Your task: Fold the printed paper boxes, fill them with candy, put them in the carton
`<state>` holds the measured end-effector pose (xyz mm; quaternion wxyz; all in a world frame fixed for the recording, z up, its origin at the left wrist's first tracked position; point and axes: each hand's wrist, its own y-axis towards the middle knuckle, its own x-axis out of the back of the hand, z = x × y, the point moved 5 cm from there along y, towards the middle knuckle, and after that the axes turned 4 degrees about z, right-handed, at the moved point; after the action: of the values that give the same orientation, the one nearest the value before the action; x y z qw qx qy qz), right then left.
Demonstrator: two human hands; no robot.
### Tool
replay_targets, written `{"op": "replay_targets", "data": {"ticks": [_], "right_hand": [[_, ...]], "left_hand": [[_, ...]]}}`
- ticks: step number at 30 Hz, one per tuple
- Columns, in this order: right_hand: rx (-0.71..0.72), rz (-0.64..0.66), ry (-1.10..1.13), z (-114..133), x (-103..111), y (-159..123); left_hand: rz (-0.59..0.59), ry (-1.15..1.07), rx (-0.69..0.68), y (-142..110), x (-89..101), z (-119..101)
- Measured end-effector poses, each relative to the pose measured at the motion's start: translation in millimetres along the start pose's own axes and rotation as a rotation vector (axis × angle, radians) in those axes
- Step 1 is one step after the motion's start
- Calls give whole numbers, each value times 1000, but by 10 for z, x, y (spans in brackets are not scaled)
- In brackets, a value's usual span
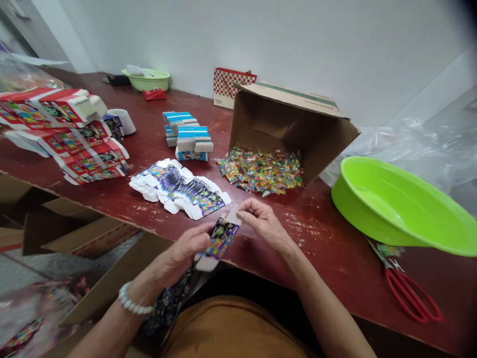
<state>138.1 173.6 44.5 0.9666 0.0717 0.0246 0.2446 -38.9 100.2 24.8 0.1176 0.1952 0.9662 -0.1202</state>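
Observation:
Between my two hands, near the table's front edge, is a small printed candy box (222, 236) in dark purple with bright pictures and white end flaps. My left hand (192, 244) grips its left side, fingers along the edge. With thumb and fingers pinched, my right hand (263, 221) holds the white flap at its upper end. Just beyond lies a fanned stack of flat printed boxes (181, 189) of the same kind. Farther back, small wrapped candies (263, 169) spill from a cardboard carton (288, 119) lying on its side.
Bundled red boxes (70, 134) are piled at left, with blue-and-white bundles (188, 134) at mid-table. A large green basin (402, 204) stands right, above red-handled scissors (412, 296). A pale green basin (147, 79), a red tape dispenser (154, 94) and a checked bag (231, 87) sit along the back.

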Motion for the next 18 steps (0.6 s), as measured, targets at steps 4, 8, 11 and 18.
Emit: {"op": "replay_targets", "data": {"ticks": [4, 8, 11, 18], "right_hand": [[2, 83, 23, 74, -147, -94], [-22, 53, 77, 77, -185, -143], [-67, 27, 155, 47, -195, -200], [-269, 96, 222, -178, -383, -406]], "left_hand": [[282, -282, 185, -2, -430, 189], [130, -283, 139, -21, -464, 245], [18, -251, 135, -33, -418, 240], [-131, -223, 89, 69, -347, 261]]}}
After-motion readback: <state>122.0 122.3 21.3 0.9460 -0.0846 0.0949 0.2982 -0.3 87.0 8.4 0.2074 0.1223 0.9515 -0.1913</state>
